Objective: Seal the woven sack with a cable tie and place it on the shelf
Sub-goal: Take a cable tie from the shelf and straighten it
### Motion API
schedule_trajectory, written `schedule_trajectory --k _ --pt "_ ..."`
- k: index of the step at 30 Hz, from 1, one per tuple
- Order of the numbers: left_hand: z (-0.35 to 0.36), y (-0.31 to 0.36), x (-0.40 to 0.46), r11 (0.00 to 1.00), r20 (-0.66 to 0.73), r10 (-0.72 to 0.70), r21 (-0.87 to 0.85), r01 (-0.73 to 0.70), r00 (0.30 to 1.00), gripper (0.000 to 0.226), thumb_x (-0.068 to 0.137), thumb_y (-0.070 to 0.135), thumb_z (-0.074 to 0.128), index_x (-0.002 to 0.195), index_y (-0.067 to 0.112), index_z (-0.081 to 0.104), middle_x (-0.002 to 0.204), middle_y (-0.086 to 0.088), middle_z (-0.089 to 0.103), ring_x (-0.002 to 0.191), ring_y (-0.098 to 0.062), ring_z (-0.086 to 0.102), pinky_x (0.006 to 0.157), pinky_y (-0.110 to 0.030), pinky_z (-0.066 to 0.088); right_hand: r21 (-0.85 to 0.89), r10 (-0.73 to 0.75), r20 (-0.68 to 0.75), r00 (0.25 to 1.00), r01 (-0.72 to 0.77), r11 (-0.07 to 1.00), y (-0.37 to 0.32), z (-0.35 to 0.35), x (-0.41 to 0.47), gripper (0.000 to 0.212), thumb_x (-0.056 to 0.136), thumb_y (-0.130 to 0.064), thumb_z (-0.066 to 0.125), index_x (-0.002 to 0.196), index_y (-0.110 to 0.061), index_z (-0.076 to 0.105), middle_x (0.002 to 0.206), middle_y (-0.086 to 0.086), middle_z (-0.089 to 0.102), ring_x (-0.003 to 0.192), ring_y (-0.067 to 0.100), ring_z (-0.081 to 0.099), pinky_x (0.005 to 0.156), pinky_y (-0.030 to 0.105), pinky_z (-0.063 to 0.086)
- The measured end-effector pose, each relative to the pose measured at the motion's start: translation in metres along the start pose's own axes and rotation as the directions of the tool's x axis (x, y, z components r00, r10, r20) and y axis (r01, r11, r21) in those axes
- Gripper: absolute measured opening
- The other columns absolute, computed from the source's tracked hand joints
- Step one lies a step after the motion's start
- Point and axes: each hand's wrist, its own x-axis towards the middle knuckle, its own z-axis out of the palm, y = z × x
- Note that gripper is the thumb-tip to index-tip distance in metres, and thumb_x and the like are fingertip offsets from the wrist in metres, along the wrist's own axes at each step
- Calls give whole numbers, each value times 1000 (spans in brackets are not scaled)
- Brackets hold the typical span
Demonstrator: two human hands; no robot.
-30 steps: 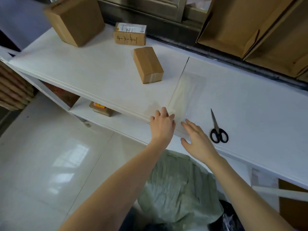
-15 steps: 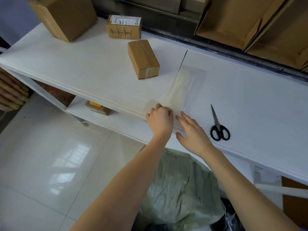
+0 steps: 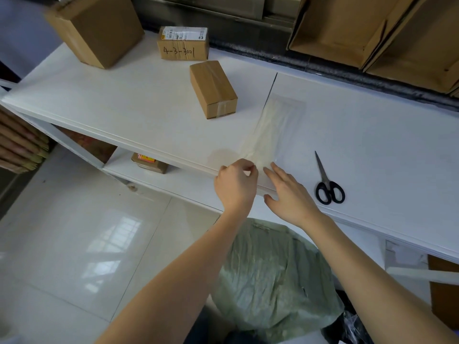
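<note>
At shelf edge: left hand [image 3: 236,186], fingers curled, pinches clear cable-tie packet [image 3: 270,135]; right hand [image 3: 289,194] flat, fingers straight, pressing it. Green woven sack [image 3: 270,281] on floor below.

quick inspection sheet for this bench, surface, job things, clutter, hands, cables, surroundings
surface: white shelf top, seam down the middle.
job's things: clear packet of cable ties lies flat by the seam; green woven sack on the floor below, not yet tied.
clutter: scissors right of the packet; three cardboard boxes at the back left.
hands: left hand pinches the packet's near end; right hand lies flat on it, fingers straight.
cables: nothing seen.
surroundings: glossy floor tiles; small box on the lower shelf; open cartons top right.
</note>
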Motion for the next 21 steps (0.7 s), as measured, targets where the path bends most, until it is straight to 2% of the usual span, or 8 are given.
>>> schedule_trajectory --k 5,8,11,14,17,19,21 --pt "-34 -4 -16 985 -94 174 -2 -175 980 13 86 29 60 89 30 72 87 12 73 80 -18 51 65 -33 45 3 3 -67 998 -3 1000 -15 -6 -6 60 92 -23 47 146 -16 22 158 4 14 139 25 26 105 42 33" --pt "-59 -2 -18 947 -175 321 30 -321 931 10 84 29 64 87 28 73 81 11 73 73 -16 48 56 -26 38 54 -29 -217 976 41 998 -32 -15 -10 55 92 -23 48 143 -14 28 153 4 29 133 24 34 100 41 36" --pt "-84 6 -19 886 -197 461 45 -461 865 8 84 28 66 83 26 74 77 12 72 72 -19 49 54 -24 38 85 -87 -380 921 128 988 -51 -25 -14 48 92 -22 52 137 -13 40 140 3 46 122 26 45 90 41 40" --pt "-106 16 -20 830 -161 556 53 -555 816 12 85 33 65 81 25 73 75 13 71 73 -18 49 57 -22 37 106 -142 -512 847 227 968 -67 -34 -20 30 89 -18 55 118 -11 59 119 5 62 107 28 54 81 41 44" --pt "-124 28 -23 800 -109 598 25 -599 794 16 84 38 64 81 25 73 76 12 69 75 -15 48 60 -22 39 148 -121 -585 802 253 956 -80 -42 -31 17 89 -15 55 98 -7 67 94 8 70 88 31 59 72 41 47" --pt "-131 35 -26 808 -65 585 -30 -588 808 16 83 39 66 78 25 72 78 12 67 77 -13 47 62 -20 39 236 -56 -575 816 231 944 -86 -45 -41 20 91 -16 52 89 -4 67 81 11 70 77 31 61 68 39 48" --pt "-135 42 -30 819 5 564 -133 -558 826 15 82 40 66 77 26 70 81 14 63 80 -11 49 65 -12 37 399 33 -511 859 203 894 -89 -48 -53 23 93 -18 51 83 -5 67 73 4 70 71 23 64 68 31 50"
